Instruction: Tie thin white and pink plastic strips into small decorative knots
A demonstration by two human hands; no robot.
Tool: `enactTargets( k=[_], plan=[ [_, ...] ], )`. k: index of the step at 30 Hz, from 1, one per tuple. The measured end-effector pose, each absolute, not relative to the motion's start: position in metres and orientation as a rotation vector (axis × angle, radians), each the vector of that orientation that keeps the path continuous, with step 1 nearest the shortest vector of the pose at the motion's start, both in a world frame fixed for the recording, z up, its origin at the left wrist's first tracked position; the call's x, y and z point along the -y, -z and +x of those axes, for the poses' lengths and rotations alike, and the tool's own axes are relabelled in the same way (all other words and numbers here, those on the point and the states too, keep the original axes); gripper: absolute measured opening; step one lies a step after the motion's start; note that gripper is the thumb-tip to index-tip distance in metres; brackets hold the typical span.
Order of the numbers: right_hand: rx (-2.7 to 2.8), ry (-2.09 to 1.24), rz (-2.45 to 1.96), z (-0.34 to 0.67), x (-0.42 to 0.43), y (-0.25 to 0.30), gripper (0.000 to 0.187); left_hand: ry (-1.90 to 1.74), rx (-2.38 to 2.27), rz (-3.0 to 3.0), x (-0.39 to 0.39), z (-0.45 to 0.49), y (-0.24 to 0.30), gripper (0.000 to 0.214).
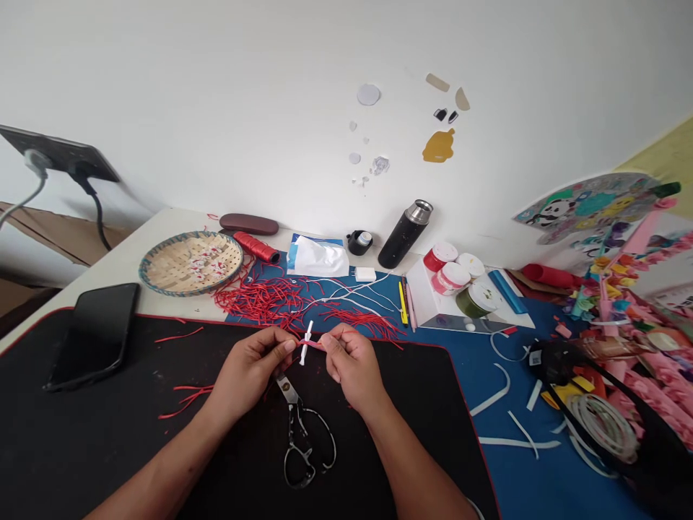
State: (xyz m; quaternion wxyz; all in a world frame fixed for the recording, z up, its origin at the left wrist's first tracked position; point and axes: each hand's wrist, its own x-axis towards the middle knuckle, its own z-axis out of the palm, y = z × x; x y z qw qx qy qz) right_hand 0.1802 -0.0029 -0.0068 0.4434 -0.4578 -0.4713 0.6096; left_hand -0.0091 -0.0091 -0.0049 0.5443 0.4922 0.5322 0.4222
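My left hand [258,362] and my right hand [351,361] pinch the two ends of a short red cord [310,344], stretched between them above the black mat [411,404]. A thin white strip [306,339] crosses the cord at its middle, standing nearly upright. Whether the cord is knotted round the strip is too small to tell. Just below my hands lie scissors [297,426] with worn black handles; their tips are hidden behind my left hand. Several loose red cords [189,396] rest on the mat beside my left wrist.
A woven basket [157,271] with small red-and-white pieces, a phone [94,332], a pile of red cords [265,300] and a red thread spool [256,247] are to the left. A black flask [405,235], lidded jars [452,278], white strips [514,442] and pink paper flowers [660,390] are to the right.
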Motion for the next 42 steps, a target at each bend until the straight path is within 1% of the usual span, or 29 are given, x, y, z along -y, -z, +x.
enactTargets(
  k=[3,6,10,16,24,27,34,42],
  plan=[
    [1.225,-1.463,-1.126,0.181,0.006,0.005,0.040,-0.999,-1.250,1.207,0.009,-0.007,0.002,0.036],
    [1.312,-1.418,-1.145,0.180,0.009,0.003,0.039,-0.914,-1.172,1.217,0.010,-0.005,-0.002,0.038],
    [1.352,-1.416,-1.142,0.179,0.010,0.000,0.036,-0.823,-1.095,1.183,0.008,-0.004,-0.004,0.042],
    [1.346,-1.420,-1.137,0.179,0.010,-0.002,0.034,-0.806,-1.061,1.169,0.007,-0.008,-0.005,0.045],
    [1.333,-1.412,-1.153,0.179,0.010,-0.001,0.031,-0.793,-1.004,1.210,0.009,-0.006,-0.006,0.026],
    [1.326,-1.398,-1.162,0.179,0.010,0.001,0.032,-0.814,-1.034,1.244,0.009,-0.003,-0.006,0.025],
    [1.318,-1.431,-1.182,0.178,0.010,0.003,0.036,-0.822,-1.123,1.208,0.008,-0.002,-0.003,0.035],
    [1.264,-1.501,-1.137,0.179,0.008,0.001,0.035,-0.844,-1.065,1.138,0.009,-0.003,-0.006,0.033]
  ],
)
